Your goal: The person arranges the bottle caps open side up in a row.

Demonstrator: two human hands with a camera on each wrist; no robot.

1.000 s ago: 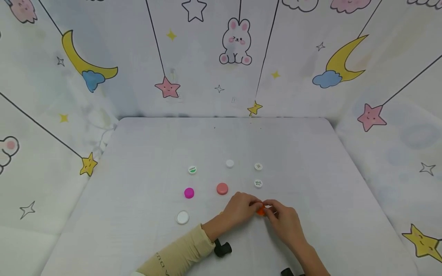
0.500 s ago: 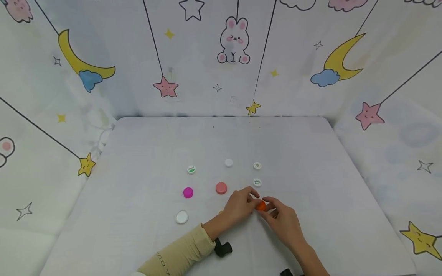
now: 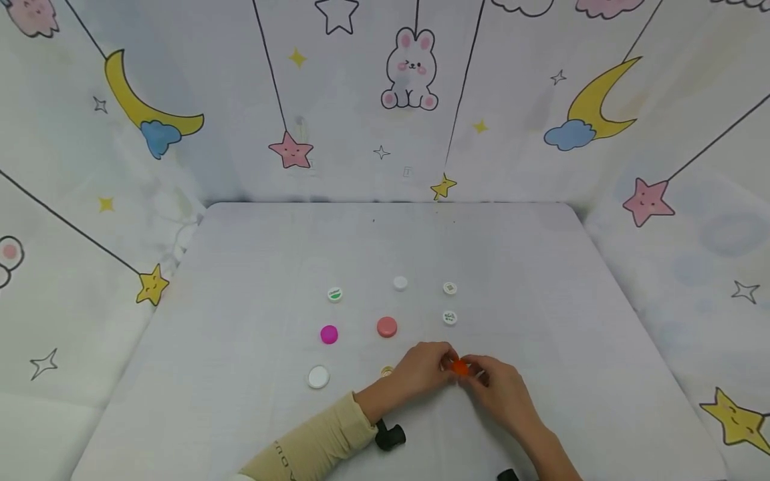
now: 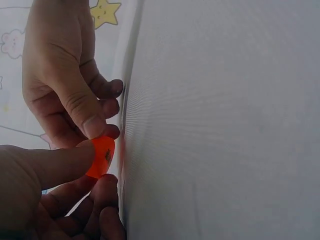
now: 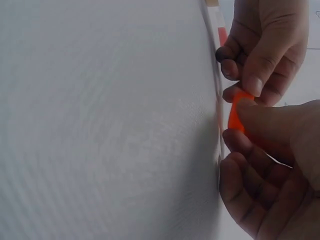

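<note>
Both hands meet over the near middle of the table around a small orange bottle cap [image 3: 460, 367]. My left hand [image 3: 424, 367] pinches its left side, with the thumb across the cap [image 4: 102, 157] in the left wrist view. From the other side my right hand [image 3: 502, 387] pinches the cap too, its thumb lying over the cap [image 5: 235, 117] in the right wrist view. The cap is held on edge, close to the tabletop; whether it touches the table I cannot tell. A gold-coloured cap [image 3: 387, 371] lies partly hidden behind the left forearm.
Several caps lie spread out: white [image 3: 318, 377], magenta [image 3: 329, 335], coral [image 3: 387, 327], green-and-white [image 3: 335, 294], plain white [image 3: 400, 284], and two printed white ones, one nearer [image 3: 450, 317] and one farther [image 3: 450, 288]. Cartoon-printed cloth walls surround the white table [image 3: 240, 254].
The left fingers, partly lifted off the cap half a second ago, now close on it again. Both hands and the orange cap have shifted slightly toward me and right. The other caps stay put.
</note>
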